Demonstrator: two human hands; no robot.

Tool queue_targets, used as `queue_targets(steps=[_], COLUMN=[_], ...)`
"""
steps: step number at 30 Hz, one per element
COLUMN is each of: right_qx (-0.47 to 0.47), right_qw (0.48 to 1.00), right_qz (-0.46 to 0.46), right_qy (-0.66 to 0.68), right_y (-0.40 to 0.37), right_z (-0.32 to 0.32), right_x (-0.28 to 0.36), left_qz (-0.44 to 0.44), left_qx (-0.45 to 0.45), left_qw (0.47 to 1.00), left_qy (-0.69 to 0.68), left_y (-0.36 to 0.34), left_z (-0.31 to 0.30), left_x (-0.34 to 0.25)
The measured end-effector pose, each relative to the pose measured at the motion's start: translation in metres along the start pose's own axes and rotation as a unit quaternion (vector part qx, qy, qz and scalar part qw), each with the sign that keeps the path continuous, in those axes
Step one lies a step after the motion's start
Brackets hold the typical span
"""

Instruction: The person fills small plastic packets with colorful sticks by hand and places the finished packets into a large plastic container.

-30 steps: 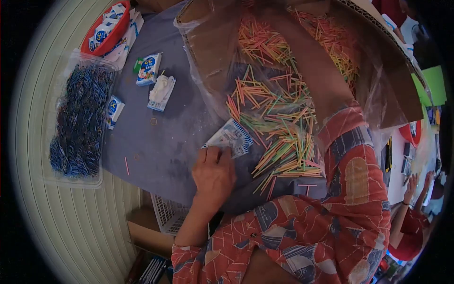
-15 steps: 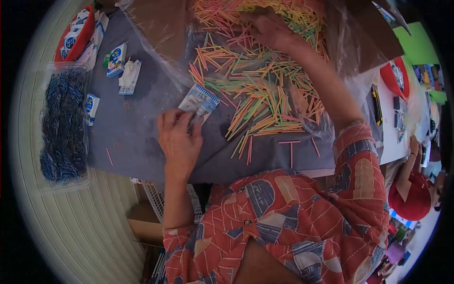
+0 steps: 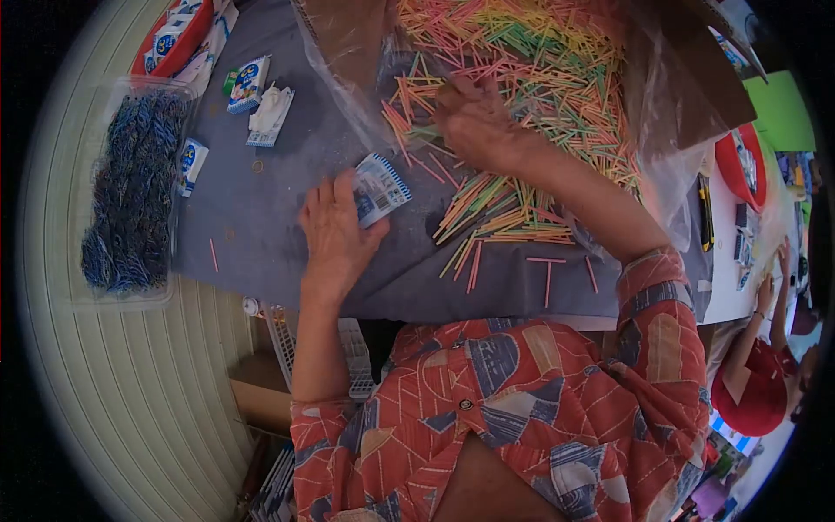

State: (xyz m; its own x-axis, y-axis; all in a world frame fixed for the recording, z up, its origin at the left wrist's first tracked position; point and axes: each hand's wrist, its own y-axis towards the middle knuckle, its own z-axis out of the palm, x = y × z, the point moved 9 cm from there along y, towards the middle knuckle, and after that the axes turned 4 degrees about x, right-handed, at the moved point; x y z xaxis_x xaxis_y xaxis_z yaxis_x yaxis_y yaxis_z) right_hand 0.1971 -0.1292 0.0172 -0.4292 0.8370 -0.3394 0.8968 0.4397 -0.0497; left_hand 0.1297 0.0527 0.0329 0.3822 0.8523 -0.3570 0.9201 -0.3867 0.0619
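Note:
My left hand [image 3: 337, 230] is at the left of the pile, fingers and thumb against a small blue-and-white packet [image 3: 379, 191] on the grey cloth. My right hand [image 3: 478, 122], fingers bent together, is over the left part of the colored sticks [image 3: 548, 52]; what its fingertips hold, if anything, is too small to make out. The pink, yellow and green sticks spill from an opened cardboard box [image 3: 348, 43] with a plastic liner [image 3: 665, 96]. A few pink sticks [image 3: 548, 283] lie near the front edge.
A clear tray of blue twisted strands [image 3: 135, 191] stands at the left. Packets [image 3: 250, 84] lie beside it, with a red bowl [image 3: 193, 43] behind. At the right are a yellow-black cutter [image 3: 705, 211], another red bowl [image 3: 755, 178] and a person in red [image 3: 752, 391].
My right hand has moved down and left from the back of the pile to its left side. My left hand remains at the packet. The whole view has shifted slightly.

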Motion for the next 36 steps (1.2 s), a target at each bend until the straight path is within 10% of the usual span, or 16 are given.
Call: queue_targets(steps=[3,8,16,27,32,36], right_qx=[0.110,-0.136,0.078,0.064,-0.024,0.023], right_qw=[0.992,0.963,0.917,0.899,0.767,0.768], right_qz=[0.015,-0.064,0.129,0.098,0.092,0.105], right_qy=[0.050,0.226,0.369,0.421,0.635,0.631], right_y=[-0.004,-0.083,-0.197,-0.158,-0.150,-0.144], right_z=[0.021,-0.060,-0.029,0.006,-0.004,-0.001], right_x=[-0.020,-0.031,-0.028,-0.025,-0.019,-0.017], left_qz=[-0.033,0.044,0.118,0.122,0.120,0.067], left_qx=[0.038,-0.039,0.158,0.177,0.212,0.274], left_qw=[0.999,0.996,0.979,0.959,0.926,0.855], left_qy=[0.015,0.067,-0.054,-0.187,-0.290,-0.435], left_y=[-0.007,-0.012,0.002,0.045,0.044,0.036], left_z=[-0.009,-0.040,0.042,0.071,0.071,0.080], left_x=[0.001,-0.034,-0.111,-0.146,-0.143,-0.134])
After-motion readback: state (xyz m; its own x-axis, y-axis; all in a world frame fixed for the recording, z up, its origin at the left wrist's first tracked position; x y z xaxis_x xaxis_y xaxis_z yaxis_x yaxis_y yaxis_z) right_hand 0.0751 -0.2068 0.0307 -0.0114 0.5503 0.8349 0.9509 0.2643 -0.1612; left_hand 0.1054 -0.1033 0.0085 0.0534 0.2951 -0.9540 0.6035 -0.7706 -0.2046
